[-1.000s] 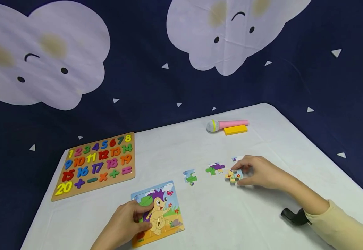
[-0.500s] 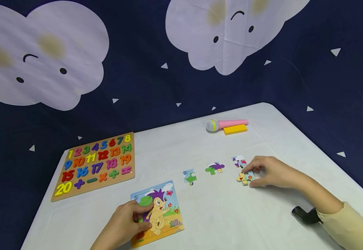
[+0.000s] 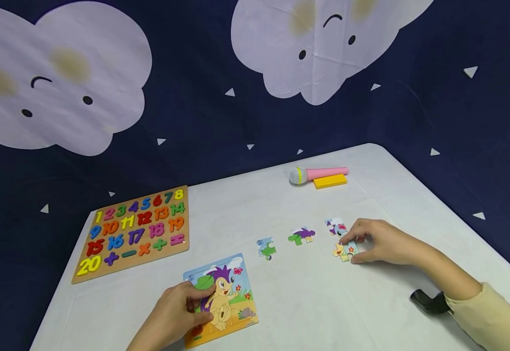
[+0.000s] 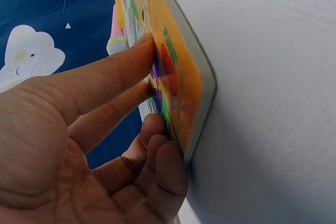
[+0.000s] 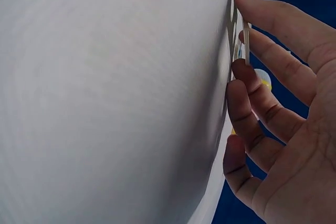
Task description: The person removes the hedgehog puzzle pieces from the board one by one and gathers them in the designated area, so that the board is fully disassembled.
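Observation:
In the head view my left hand (image 3: pixel 176 312) rests on a square hedgehog jigsaw puzzle (image 3: pixel 233 312), its thumb and forefinger pressing on the picture. The left wrist view shows other fingers bent by the near edge of that puzzle (image 4: pixel 191 98). My right hand (image 3: pixel 382 243) pinches a loose puzzle piece (image 3: pixel 343 252) with a red flower on it, between thumb and fingers, low at the table. Directly behind it, meeting its upper edge, lies a piece with a butterfly (image 3: pixel 336 225). From the right wrist, the held piece (image 5: pixel 247 45) appears edge-on.
Two more pieces lie to the left: a green and purple piece (image 3: pixel 302 236) and a leaf piece (image 3: pixel 266 247). A wooden number board (image 3: pixel 185 195) stands at the table's left. A pink toy microphone (image 3: pixel 325 173) and a yellow block (image 3: pixel 330 182) lie at the back.
My right hand has shifted right with the flower piece, bringing it against the butterfly piece, which now shows more. Over the last half second it stays nearly still. My left hand has not moved.

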Motion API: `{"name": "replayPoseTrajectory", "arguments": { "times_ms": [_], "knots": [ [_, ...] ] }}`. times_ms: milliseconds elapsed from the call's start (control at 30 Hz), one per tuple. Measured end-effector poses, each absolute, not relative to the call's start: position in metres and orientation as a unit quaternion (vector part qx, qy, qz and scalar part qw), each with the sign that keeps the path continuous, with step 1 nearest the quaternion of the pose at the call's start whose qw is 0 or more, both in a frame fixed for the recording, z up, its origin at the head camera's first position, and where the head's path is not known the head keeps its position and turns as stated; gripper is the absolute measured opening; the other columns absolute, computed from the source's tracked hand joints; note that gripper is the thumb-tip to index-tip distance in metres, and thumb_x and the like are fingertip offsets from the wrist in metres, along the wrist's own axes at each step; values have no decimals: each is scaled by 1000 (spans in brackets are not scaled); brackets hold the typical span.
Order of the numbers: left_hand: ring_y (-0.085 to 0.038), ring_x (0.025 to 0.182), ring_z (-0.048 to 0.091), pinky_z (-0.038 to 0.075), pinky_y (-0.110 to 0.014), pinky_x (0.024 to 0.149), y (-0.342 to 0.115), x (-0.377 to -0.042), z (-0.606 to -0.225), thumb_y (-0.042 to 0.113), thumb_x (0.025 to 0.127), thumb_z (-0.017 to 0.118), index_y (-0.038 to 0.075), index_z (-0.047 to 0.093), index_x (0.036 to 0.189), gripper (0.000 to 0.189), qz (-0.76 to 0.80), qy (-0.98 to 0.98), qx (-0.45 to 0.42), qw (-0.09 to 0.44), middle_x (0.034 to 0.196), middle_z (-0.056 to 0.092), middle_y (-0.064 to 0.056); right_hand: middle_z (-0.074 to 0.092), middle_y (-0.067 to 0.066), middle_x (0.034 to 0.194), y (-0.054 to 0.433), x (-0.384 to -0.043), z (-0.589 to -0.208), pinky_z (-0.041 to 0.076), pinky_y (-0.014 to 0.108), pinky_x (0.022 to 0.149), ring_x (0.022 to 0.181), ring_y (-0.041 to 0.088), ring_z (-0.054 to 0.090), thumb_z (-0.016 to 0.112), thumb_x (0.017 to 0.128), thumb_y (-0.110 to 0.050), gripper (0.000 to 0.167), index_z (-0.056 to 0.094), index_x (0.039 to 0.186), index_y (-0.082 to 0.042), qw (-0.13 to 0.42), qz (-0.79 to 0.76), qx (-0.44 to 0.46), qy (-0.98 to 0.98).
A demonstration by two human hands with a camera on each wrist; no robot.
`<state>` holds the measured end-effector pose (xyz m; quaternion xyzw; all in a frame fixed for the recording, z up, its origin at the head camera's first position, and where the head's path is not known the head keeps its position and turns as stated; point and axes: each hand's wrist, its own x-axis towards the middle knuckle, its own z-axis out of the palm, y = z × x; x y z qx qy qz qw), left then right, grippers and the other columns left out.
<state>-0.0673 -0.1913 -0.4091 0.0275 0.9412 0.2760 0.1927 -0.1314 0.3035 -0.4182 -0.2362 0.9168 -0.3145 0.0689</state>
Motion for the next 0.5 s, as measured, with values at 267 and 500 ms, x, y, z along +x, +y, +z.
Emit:
{"name": "replayPoseTrajectory", "arguments": {
  "times_ms": [267, 500],
  "knots": [
    [-17, 78, 49, 39, -24, 57, -192, -66, -410, 21, 81, 95, 19, 78, 131, 53, 281, 940, 35, 189, 81, 54, -1, 71, -15, 106, 304, -131, -420, 52, 23, 81, 93, 3, 58, 96, 80, -33, 37, 82, 113, -28, 74, -317, -235, 916],
    [-17, 79, 50, 40, -24, 57, -193, -67, -410, 21, 81, 95, 19, 78, 131, 53, 279, 941, 35, 189, 81, 54, -1, 71, -16, 108, 304, -132, -421, 53, 23, 82, 94, 3, 58, 97, 79, -33, 37, 82, 113, -29, 72, -316, -237, 916]
  ]
}}
